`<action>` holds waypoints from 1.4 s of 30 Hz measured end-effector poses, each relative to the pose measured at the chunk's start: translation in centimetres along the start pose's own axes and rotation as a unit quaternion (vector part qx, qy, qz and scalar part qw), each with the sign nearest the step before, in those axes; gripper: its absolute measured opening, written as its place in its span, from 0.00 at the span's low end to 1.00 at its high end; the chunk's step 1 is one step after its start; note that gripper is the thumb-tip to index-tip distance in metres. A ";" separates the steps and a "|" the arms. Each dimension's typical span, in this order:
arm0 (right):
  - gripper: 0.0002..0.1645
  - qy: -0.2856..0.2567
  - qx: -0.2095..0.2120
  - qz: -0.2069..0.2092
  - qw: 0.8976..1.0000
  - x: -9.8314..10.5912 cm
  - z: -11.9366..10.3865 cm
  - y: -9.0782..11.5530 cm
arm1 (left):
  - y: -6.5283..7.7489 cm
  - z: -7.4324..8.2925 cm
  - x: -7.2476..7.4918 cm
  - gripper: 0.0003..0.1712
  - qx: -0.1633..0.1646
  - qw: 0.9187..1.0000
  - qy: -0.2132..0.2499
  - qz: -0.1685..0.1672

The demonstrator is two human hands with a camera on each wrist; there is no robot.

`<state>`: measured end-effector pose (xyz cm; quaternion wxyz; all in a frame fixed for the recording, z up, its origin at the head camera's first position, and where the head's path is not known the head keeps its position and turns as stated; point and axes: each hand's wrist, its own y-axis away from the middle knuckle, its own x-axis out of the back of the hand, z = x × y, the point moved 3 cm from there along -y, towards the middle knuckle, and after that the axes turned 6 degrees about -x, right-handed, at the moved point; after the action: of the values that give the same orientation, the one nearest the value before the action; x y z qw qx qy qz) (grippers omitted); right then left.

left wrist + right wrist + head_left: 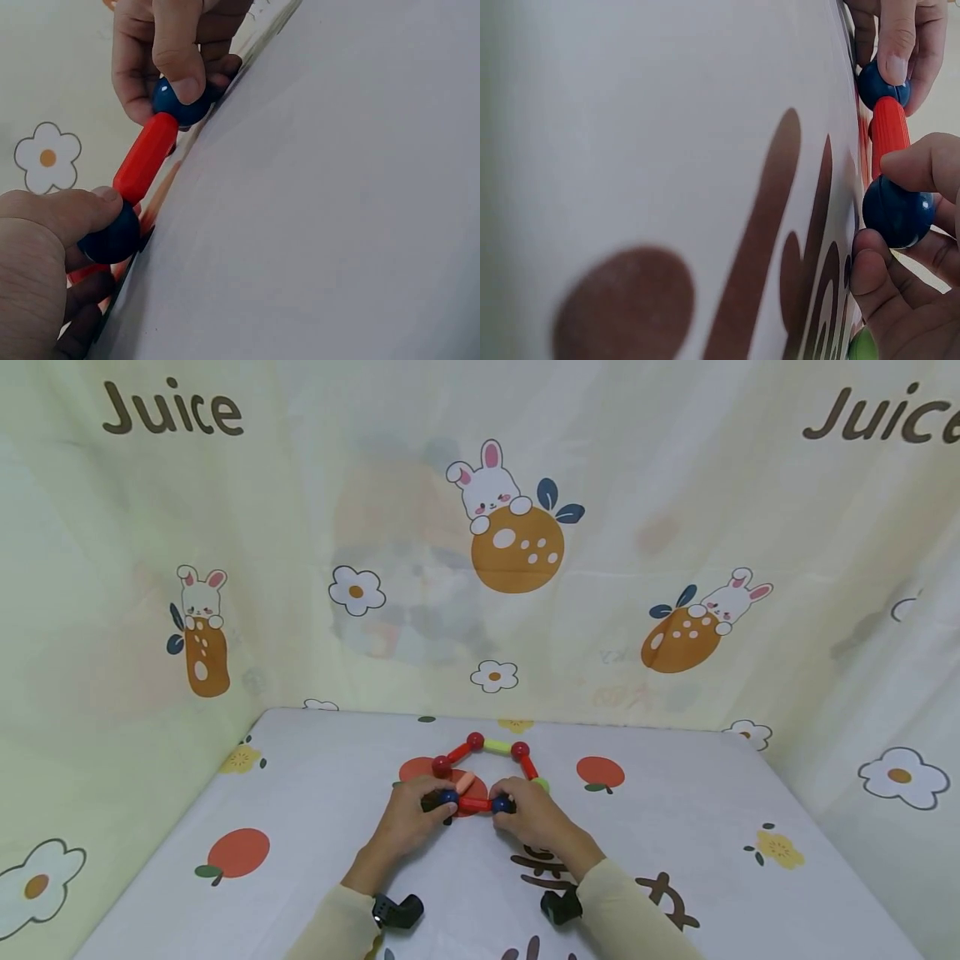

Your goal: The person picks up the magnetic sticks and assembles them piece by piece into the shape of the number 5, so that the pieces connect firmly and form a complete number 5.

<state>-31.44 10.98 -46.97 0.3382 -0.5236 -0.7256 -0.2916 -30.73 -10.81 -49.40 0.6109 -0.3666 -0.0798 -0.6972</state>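
Observation:
My left hand (408,814) pinches a dark blue ball (112,236) between thumb and fingers. With my right hand (536,814) I pinch a second blue ball (900,211). A red rod (475,804) joins the two balls, just above or on the tabletop. Beyond the hands lie dark red balls (476,742), linked by red rods (459,752) and a yellow-green rod (497,747) into an open arch. A green ball (542,786) sits beside my right fingers, partly hidden. An orange rod (466,782) stands out near my left fingertips; its lower end is hidden.
A white cloth printed with fruit and flowers covers the table (315,827). Behind it hangs a cream curtain (300,527) with rabbit prints. Dark wrist cameras (397,911) are strapped at both sleeves.

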 end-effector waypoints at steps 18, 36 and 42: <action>0.16 -0.019 -0.014 -0.001 1.000 -0.2 -0.4 0.3 | -0.1 -0.4 -0.2 0.20 0.008 1.000 -0.028 0.004; 0.14 -0.029 -0.002 -0.006 1.000 -0.1 -0.6 0.6 | -0.1 0.0 0.0 0.20 -0.005 1.000 -0.022 -0.010; 0.03 -0.011 0.021 0.018 1.000 0.0 -0.3 0.6 | -0.1 -0.1 0.2 0.18 -0.002 1.000 -0.031 -0.001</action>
<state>-30.84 10.90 -46.70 0.3462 -0.5326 -0.7258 -0.2639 -30.90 -11.01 -49.34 0.6064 -0.3891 -0.0979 -0.6865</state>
